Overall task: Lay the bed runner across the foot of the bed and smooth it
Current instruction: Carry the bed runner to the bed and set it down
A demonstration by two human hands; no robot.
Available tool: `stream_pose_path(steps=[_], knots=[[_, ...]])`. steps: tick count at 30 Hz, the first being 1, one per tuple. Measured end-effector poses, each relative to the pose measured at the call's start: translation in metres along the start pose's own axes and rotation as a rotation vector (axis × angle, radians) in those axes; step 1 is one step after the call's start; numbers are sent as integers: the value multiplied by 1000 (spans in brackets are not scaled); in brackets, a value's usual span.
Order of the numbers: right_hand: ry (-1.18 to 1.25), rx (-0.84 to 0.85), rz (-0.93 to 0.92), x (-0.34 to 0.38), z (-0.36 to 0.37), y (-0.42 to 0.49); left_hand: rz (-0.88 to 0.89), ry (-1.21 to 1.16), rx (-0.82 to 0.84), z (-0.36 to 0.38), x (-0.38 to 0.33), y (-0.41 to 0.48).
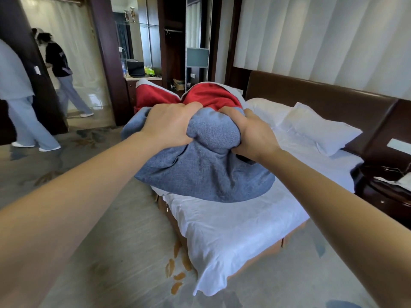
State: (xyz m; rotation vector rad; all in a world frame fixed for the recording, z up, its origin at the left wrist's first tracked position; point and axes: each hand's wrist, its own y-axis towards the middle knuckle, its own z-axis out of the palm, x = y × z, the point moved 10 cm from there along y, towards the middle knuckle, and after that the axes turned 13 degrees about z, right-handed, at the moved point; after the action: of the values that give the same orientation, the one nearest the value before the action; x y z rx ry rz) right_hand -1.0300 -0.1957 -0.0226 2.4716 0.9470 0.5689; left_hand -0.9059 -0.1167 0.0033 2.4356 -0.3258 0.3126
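Item: bed runner (206,174), blue-grey weave with a red face, is being held bunched in the air, not laid out. The left hand (166,125) is clenching a thick gather at the top left of the bundle, fingers curled into the cloth. The right hand (253,134) is grasping the top right of the same gather, with the fingers buried in the fabric. The two hands are sitting close together with a bulge of blue-grey cloth between them. The red face is billowing up behind the hands, and the blue-grey part is hanging below them over the left side edge of the bed (233,223); whether its lowest fold is touching the sheet cannot be told. The bed is wearing a white sheet, which is draping over the near foot corner. A white pillow (320,127) is lying at the head end against the dark brown headboard (311,94). A dark nightstand (387,192) is standing beside the bed's right edge. Pale curtains (322,36) are hanging above the headboard. A patterned carpet (111,241) is covering the floor. Two people (62,70) are standing at far left, well apart from the bed. A laptop (135,68) is sitting on a desk beyond the runner.
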Motion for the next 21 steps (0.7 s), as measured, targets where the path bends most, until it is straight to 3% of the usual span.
stream_pose_path(steps=[21], knots=[[-53, -6, 113, -1, 105, 140, 80, -89, -9, 117, 144, 55]])
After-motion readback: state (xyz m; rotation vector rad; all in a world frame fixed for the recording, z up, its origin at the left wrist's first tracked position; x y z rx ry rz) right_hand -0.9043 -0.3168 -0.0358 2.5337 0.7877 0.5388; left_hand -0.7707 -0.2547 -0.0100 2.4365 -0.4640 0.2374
